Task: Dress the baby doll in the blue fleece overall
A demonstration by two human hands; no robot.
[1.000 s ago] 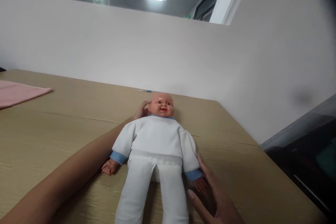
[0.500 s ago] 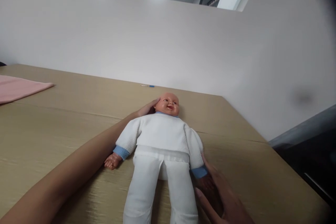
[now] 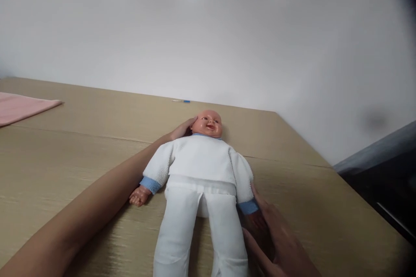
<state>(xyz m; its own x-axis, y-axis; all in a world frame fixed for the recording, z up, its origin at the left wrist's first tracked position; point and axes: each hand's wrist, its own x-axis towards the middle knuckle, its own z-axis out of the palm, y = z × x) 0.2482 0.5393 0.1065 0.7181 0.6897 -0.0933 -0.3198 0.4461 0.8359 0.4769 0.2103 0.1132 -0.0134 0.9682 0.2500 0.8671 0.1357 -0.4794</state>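
A baby doll (image 3: 202,160) with a bald plastic head, a white fleece top with blue cuffs and white trousers lies on its back on the table. My left arm reaches along the doll's side. My left hand (image 3: 183,129) is closed against the side of its head, its fingers partly hidden behind the head. Beside the doll's other arm, my right hand (image 3: 274,229) is open, thumb and fingers apart. Its fingertips touch the white sleeve, and the thumb lies by the trouser leg. The doll's small hand sits in shadow between them.
A pink cloth (image 3: 26,108) lies at the far left of the tan table (image 3: 81,156). Near the back edge is a thin pen-like object with a blue end (image 3: 186,101). A pale wall (image 3: 162,43) rises behind. Something dark stands beyond the table's right edge.
The view has tilted slightly downward, so the ceiling lights show less. Both hands keep their places at the doll's head and arm; the doll lies as before.
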